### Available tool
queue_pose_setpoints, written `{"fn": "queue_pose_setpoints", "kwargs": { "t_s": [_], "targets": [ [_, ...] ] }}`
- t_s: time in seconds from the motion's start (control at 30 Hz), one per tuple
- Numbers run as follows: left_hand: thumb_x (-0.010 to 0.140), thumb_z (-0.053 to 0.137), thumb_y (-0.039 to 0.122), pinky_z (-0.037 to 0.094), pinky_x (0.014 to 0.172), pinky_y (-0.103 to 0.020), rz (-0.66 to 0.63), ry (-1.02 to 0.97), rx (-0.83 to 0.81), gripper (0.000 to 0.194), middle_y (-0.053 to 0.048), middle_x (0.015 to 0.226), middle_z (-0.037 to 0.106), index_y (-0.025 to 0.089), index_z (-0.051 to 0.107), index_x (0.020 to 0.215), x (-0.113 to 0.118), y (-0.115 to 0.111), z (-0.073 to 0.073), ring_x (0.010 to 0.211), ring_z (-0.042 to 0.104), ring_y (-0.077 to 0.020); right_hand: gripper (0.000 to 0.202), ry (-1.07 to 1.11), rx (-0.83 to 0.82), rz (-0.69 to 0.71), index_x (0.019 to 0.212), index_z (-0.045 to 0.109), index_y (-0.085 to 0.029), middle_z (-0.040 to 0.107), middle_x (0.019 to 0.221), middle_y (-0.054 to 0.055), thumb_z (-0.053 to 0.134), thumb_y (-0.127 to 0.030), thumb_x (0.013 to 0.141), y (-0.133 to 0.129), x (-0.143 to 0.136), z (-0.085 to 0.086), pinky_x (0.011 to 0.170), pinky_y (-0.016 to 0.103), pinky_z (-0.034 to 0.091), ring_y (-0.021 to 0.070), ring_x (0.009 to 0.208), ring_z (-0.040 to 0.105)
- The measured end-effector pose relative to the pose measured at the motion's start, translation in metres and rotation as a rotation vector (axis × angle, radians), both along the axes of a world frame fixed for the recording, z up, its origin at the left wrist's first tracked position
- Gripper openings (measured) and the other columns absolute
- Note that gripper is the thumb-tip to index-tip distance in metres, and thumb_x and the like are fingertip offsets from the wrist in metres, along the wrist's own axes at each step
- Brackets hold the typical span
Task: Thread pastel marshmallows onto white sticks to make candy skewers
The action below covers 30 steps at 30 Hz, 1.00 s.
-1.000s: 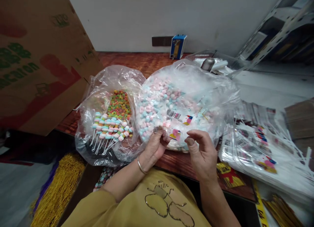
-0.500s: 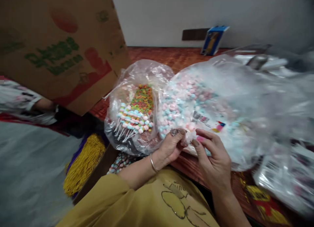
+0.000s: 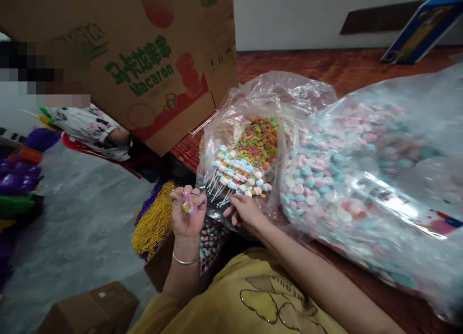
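at near side of table (image 3: 282,66), left hand (image 3: 190,211) up, fingers curled round printed wrapper (image 3: 189,205), pink and yellow showing. right hand (image 3: 248,212) down at sticks (image 3: 225,198) of marshmallow skewers (image 3: 237,172), thumb and forefinger close together, maybe pinching one stick, too small to be sure. skewers lying on clear plastic (image 3: 307,89), ring candies (image 3: 258,136) just behind, big bag of pastel marshmallows (image 3: 325,180) to right, printed carton (image 3: 155,98) at back left.
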<state>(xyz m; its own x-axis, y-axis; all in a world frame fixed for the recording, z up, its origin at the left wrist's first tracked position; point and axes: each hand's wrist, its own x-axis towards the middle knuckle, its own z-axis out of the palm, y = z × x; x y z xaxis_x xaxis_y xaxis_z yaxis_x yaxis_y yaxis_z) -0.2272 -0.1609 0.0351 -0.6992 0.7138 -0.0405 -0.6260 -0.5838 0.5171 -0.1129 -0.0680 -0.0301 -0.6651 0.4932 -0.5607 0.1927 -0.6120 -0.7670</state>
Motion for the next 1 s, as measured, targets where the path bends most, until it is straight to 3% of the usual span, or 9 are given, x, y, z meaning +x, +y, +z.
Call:
{"fn": "queue_pose_setpoints", "kwargs": {
  "t_s": [0.13, 0.27, 0.33, 0.4, 0.5, 0.63, 0.73, 1.0],
  "targets": [
    [0.071, 0.088, 0.035, 0.035, 0.053, -0.016, -0.031, 0.000, -0.075, 0.036, 0.006, 0.064, 0.037, 0.018, 0.057, 0.071, -0.006, 0.002, -0.013, 0.056, 0.037, -0.0045, 0.018, -0.023, -0.036, -0.041, 0.078, 0.054, -0.020, 0.062, 0.049, -0.003, 0.053, -0.033, 0.091, 0.002, -0.033, -0.011, 0.029, 0.018, 0.028, 0.0068, 0.027, 0.037],
    [0.073, 0.087, 0.034, 0.035, 0.051, -0.016, -0.046, -0.041, -0.130, 0.036, 0.007, 0.064, 0.039, 0.017, 0.056, 0.069, -0.002, 0.017, -0.016, 0.053, 0.035, -0.0037, 0.025, -0.037, 0.046, -0.077, 0.074, 0.059, -0.019, 0.043, 0.040, -0.010, 0.055, -0.038, 0.089, 0.005, -0.023, -0.004, 0.032, 0.020, 0.023, 0.0069, 0.030, 0.028],
    [0.071, 0.089, 0.033, 0.036, 0.050, -0.017, -0.065, -0.094, -0.160, 0.036, 0.007, 0.063, 0.043, 0.017, 0.056, 0.068, 0.004, 0.028, -0.019, 0.051, 0.036, -0.0034, 0.027, -0.036, 0.137, -0.094, 0.072, 0.061, -0.019, 0.040, 0.043, -0.010, 0.059, -0.041, 0.088, 0.006, 0.002, 0.006, 0.035, 0.020, 0.022, 0.0076, 0.034, 0.030],
    [0.068, 0.091, 0.032, 0.037, 0.050, -0.018, -0.097, -0.160, -0.198, 0.038, 0.007, 0.061, 0.045, 0.016, 0.057, 0.067, 0.013, 0.039, -0.023, 0.051, 0.038, -0.0038, 0.031, -0.036, 0.280, -0.097, 0.064, 0.056, -0.020, 0.046, 0.048, -0.007, 0.064, -0.042, 0.086, 0.007, 0.042, 0.016, 0.041, 0.020, 0.030, 0.0095, 0.044, 0.040],
    [0.065, 0.092, 0.028, 0.039, 0.051, -0.019, -0.166, -0.233, -0.268, 0.039, 0.007, 0.058, 0.046, 0.016, 0.055, 0.064, 0.030, 0.058, -0.032, 0.052, 0.042, -0.0045, 0.029, -0.169, 0.910, -0.110, 0.076, 0.063, -0.022, 0.058, 0.060, -0.003, 0.053, -0.041, 0.095, 0.004, 0.114, 0.029, 0.053, 0.023, 0.042, 0.0141, 0.055, 0.054],
    [0.068, 0.090, 0.029, 0.038, 0.049, -0.018, -0.252, -0.249, -0.357, 0.041, 0.008, 0.054, 0.045, 0.016, 0.052, 0.062, 0.058, 0.080, -0.039, 0.049, 0.041, -0.0037, 0.023, -0.251, 1.323, -0.130, 0.113, 0.069, -0.025, 0.077, 0.089, 0.003, 0.052, -0.031, 0.098, -0.009, 0.194, 0.035, 0.064, 0.023, 0.053, 0.0177, 0.072, 0.072],
    [0.063, 0.093, 0.030, 0.041, 0.050, -0.018, -0.318, -0.233, -0.369, 0.043, 0.009, 0.054, 0.046, 0.016, 0.052, 0.063, 0.080, 0.091, -0.041, 0.047, 0.041, -0.0030, 0.030, -0.339, 1.474, -0.166, 0.125, 0.066, -0.027, 0.080, 0.098, 0.003, 0.053, -0.027, 0.098, -0.019, 0.224, 0.038, 0.066, 0.022, 0.055, 0.0185, 0.078, 0.076],
    [0.061, 0.094, 0.034, 0.040, 0.050, -0.017, -0.471, -0.188, -0.401, 0.047, 0.010, 0.052, 0.040, 0.016, 0.050, 0.064, 0.121, 0.103, -0.033, 0.047, 0.039, -0.0029, 0.027, -0.461, 1.612, -0.244, 0.117, 0.071, -0.023, 0.080, 0.085, 0.005, 0.050, -0.026, 0.099, -0.028, 0.254, 0.046, 0.049, 0.024, 0.051, 0.0185, 0.056, 0.073]
  ]
}}
